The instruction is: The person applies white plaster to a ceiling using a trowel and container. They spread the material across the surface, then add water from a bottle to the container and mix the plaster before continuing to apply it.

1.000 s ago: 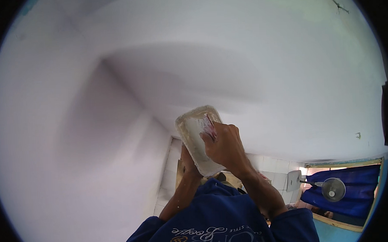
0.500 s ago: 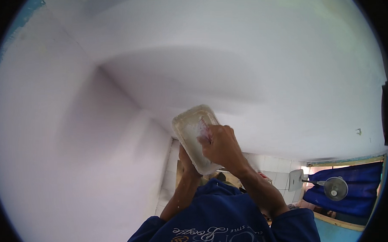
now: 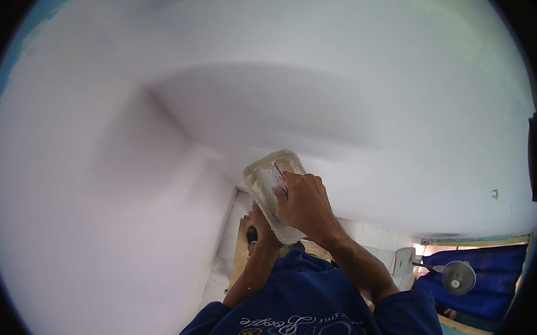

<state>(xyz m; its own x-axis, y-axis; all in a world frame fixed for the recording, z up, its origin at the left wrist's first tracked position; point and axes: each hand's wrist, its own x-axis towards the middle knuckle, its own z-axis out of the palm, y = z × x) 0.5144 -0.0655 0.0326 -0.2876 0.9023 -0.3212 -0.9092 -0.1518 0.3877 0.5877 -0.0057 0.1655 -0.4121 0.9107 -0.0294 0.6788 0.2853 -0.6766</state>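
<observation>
A pale, whitish rectangular tub (image 3: pixel 269 214) with rounded corners and a smeared rim is held tilted before my chest. My left hand (image 3: pixel 265 226) holds it from the left side and below, with most of its fingers hidden behind the tub. Over the tub's opening, my right hand (image 3: pixel 309 204) is closed round a scraper-like tool (image 3: pixel 279 178) with pinkish-red and white smears. That tool's working end dips into the tub and cannot be made out clearly. Whitish residue coats the inside walls.
Smooth white walls (image 3: pixel 102 193) meet in a corner ahead. White tiles (image 3: pixel 367 235) show lower down. A wooden board (image 3: pixel 239 252) lies below me, beside a dark rounded thing. At right, a grey-white fan (image 3: pixel 459 277) stands before a blue curtain (image 3: pixel 494 265) in a wooden frame.
The view has shifted slightly. The tub sits a little lower and to the right, and the tool in my right hand now stands more upright. Both hands keep their hold.
</observation>
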